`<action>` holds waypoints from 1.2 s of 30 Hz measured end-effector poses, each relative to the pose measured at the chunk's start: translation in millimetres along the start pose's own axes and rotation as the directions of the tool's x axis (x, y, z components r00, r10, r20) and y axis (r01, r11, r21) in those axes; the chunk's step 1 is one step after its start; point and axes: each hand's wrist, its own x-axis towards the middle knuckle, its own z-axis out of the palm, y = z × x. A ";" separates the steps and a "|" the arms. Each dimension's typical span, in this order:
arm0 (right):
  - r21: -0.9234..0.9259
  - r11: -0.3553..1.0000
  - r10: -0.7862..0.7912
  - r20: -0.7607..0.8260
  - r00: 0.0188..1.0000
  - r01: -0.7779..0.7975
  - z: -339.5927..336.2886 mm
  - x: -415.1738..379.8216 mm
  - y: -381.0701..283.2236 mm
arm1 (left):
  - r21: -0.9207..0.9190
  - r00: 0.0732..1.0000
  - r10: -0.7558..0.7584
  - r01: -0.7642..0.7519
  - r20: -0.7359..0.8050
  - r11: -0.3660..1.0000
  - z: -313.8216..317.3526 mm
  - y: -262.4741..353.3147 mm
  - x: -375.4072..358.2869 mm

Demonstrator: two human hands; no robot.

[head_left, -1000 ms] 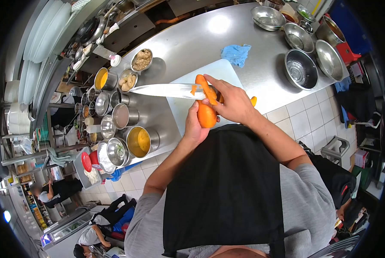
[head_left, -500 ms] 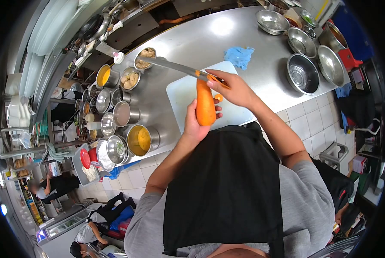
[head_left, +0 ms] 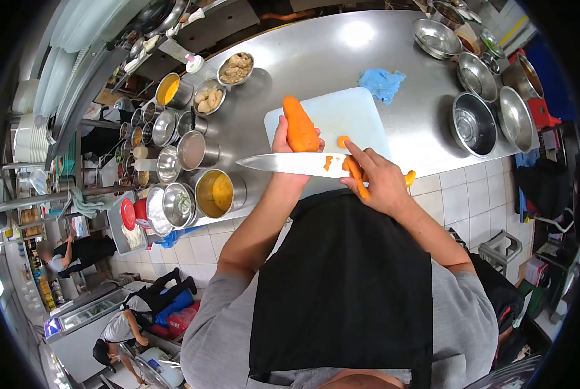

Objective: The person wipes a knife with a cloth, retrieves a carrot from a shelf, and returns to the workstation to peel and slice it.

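Observation:
My left hand (head_left: 288, 144) is wrapped around a thick, peeled-looking carrot (head_left: 296, 123) above the white cutting board (head_left: 280, 129). The carrot's narrower end points away from me. In my right hand (head_left: 382, 183) is a large chef's knife (head_left: 273, 163), its blade lying sideways below the carrot with the tip to the left. Small orange bits cling to the blade, and a longer orange piece (head_left: 356, 178) shows beside my right fingers. A round carrot slice (head_left: 343, 141) lies on the board near my right index finger, which is stretched out.
Left on the steel table (head_left: 303, 55) stand a bowl of pale peeled pieces (head_left: 209, 100), a bowl of brownish food (head_left: 236, 68) and a pot with yellow contents (head_left: 220, 194). A blue cloth (head_left: 382, 85) lies beyond the board. Metal bowls (head_left: 474, 124) stand right. Two people are at lower left.
The knife has come down from the carrot's top to below it, nearer my body. My left hand and the carrot have moved away from me, and the carrot now leans left.

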 end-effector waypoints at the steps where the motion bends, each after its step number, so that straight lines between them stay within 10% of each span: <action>1: -0.016 1.000 -0.005 -0.016 1.000 0.005 -0.3 -0.3 0.8 | 0.002 1.000 -0.005 0.005 0.001 1.000 -0.5 -0.8 2.0; 36: 0.001 0.995 -0.102 -0.089 0.991 0.102 -0.8 13.0 -12.6 | 0.014 0.985 -0.045 0.044 0.166 0.999 12.4 -36.1 -11.8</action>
